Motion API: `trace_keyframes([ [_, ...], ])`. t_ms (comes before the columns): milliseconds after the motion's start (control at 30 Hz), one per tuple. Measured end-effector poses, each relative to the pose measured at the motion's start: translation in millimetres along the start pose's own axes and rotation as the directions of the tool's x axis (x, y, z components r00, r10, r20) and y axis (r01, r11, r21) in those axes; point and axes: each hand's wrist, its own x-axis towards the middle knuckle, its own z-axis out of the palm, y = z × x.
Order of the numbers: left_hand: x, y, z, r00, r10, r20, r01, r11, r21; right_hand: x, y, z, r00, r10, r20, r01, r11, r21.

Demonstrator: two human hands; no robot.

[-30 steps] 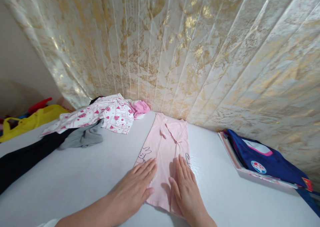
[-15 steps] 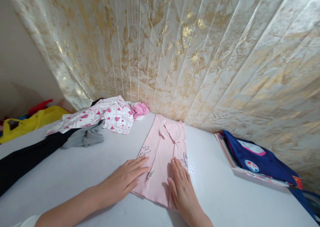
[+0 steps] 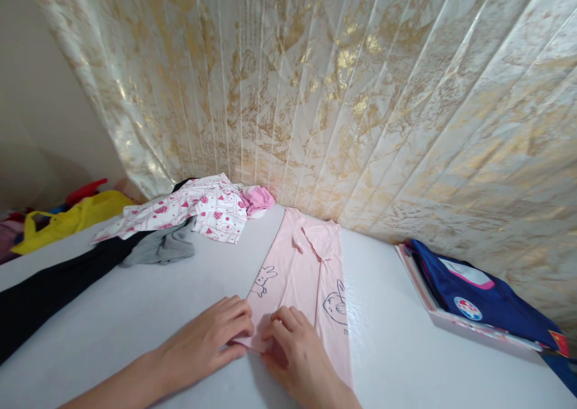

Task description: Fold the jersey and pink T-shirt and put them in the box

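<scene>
A pink shirt (image 3: 300, 277) with dark line-drawn rabbits lies on the pale tabletop, its sides folded inward. My left hand (image 3: 220, 331) has its fingers curled on the shirt's near left corner, the thumb at the hem. Just right of it, my right hand (image 3: 293, 349) pinches the near hem, fingers bent over the cloth. The palm of the right hand hides part of the lower edge. The shirt's far end lies near the curtain.
At the left are a white-and-pink printed garment (image 3: 220, 208), a grey garment (image 3: 162, 245), black cloth (image 3: 58, 286) and a yellow bag (image 3: 81, 217). A folded stack with a navy garment (image 3: 487, 295) lies right. A gold-patterned curtain (image 3: 315, 96) stands behind.
My right hand has moved left from the shirt's right side to its near hem. Both hands went from flat with fingers stretched to curled on the cloth. The view shifted slightly.
</scene>
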Motion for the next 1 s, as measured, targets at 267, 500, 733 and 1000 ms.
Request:
trace_keyframes([
  [267, -11, -14, -2, 0.996, 0.084, -0.004, -0.084, 0.996, 0.021, -1, 4, 10, 0.990, -0.115, -0.084, 0.117, 0.993, 0.020],
  [500, -13, -12, -3, 0.981, 0.192, -0.011, -0.188, 0.970, 0.156, -4, 6, 12, 0.909, -0.413, -0.059, 0.360, 0.848, -0.390],
  [733, -16, 5, -12, 0.986, 0.166, 0.019, -0.165, 0.958, 0.236, -7, 2, 8, 0.935, -0.354, -0.017, 0.323, 0.869, -0.375],
  [1000, -4, 29, -9, 0.980, 0.163, 0.111, -0.179, 0.973, 0.145, -10, 13, -18, 0.984, -0.140, -0.113, 0.137, 0.990, -0.035],
])
